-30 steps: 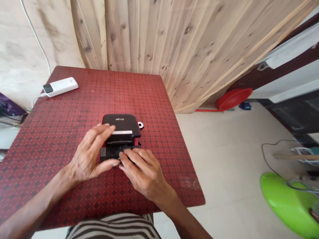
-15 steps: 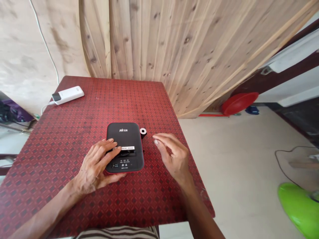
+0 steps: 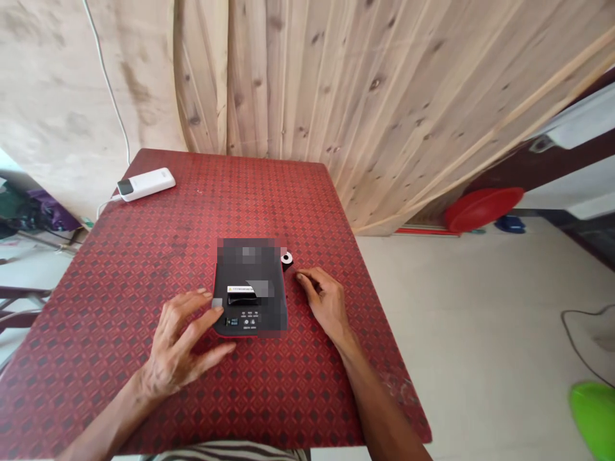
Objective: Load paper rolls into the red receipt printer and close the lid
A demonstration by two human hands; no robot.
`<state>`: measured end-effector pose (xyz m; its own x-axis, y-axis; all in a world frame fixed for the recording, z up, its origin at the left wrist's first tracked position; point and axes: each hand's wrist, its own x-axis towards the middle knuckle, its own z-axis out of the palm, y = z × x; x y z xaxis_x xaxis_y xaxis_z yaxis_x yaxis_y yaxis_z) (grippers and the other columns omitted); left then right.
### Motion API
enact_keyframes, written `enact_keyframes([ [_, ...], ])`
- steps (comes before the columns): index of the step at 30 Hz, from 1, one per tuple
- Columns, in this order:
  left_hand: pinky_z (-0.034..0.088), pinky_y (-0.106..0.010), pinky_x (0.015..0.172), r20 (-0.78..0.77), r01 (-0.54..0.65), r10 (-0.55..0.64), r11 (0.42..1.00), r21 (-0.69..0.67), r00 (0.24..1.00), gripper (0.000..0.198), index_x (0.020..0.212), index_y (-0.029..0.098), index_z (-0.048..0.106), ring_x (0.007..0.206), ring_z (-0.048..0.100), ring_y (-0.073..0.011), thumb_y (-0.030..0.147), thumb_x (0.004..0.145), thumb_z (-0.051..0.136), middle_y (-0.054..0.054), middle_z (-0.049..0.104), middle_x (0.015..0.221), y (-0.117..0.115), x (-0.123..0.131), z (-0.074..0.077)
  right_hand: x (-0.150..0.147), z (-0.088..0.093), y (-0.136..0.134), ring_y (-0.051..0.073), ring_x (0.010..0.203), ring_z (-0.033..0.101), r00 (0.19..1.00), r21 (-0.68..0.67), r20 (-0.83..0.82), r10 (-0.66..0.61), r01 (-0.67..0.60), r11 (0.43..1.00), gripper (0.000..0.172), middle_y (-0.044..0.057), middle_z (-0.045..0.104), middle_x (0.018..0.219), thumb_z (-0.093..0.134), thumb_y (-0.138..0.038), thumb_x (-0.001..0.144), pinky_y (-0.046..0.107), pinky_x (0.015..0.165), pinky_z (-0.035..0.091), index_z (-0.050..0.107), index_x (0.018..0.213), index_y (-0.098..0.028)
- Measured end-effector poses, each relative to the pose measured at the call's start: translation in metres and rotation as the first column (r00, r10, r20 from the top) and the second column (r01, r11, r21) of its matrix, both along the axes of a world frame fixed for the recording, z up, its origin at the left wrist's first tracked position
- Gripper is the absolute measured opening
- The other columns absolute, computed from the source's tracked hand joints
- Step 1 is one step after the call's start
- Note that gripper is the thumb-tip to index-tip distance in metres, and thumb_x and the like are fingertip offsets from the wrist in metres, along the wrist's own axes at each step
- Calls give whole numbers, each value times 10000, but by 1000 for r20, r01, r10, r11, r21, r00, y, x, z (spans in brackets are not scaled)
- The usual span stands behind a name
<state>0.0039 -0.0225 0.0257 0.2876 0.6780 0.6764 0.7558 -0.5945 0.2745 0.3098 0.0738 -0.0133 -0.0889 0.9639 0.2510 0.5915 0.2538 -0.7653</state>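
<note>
A flat black device [image 3: 245, 275] with rounded corners and a red edge lies on the red patterned table. It has a white label strip, a dark recess and small printed icons; part of it is blurred into blocks. My left hand [image 3: 180, 336] is at its lower left, fingers spread, the index fingertip at the device's left edge and the thumb below the near edge. Against the right side is a small round piece [image 3: 287, 258] with a white ring and a dark part. My right hand [image 3: 327, 301] is beside it, thumb and fingers pinched together; anything between them is too small to tell.
A white power bank [image 3: 148, 184] with a dark end and a cable lies at the table's [image 3: 240, 205] far left corner. Behind the table is a wooden wall [image 3: 298, 77]. On the floor at the right are a red basin [image 3: 483, 208] and a green object [image 3: 593, 416].
My left hand has slid off the device's top to its left edge, fingers spreading. My right hand has lowered toward the table near the round piece. The view has shifted slightly.
</note>
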Motion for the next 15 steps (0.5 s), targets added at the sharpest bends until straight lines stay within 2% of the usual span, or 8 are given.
enact_keyframes([
  [6, 613, -462, 992, 21, -39, 39, 999, 9, 999, 685, 1432, 237, 537, 1187, 677, -273, 258, 825, 852, -141, 655, 1320, -2, 0, -13, 0, 1, 1, 206, 808, 705, 1000, -17, 10, 3, -3, 1000, 252, 69, 774, 907, 550, -330, 1005, 354, 776, 546, 767, 971, -207],
  [15, 605, -455, 1015, 50, -18, 22, 997, -81, 999, 700, 1447, 218, 547, 1263, 629, -292, 257, 819, 854, -173, 585, 1427, -4, -4, -19, 0, 1, 0, 196, 789, 690, 1000, -23, -1, 0, 0, 1000, 236, 60, 760, 894, 566, -316, 1014, 346, 768, 541, 768, 987, -198],
])
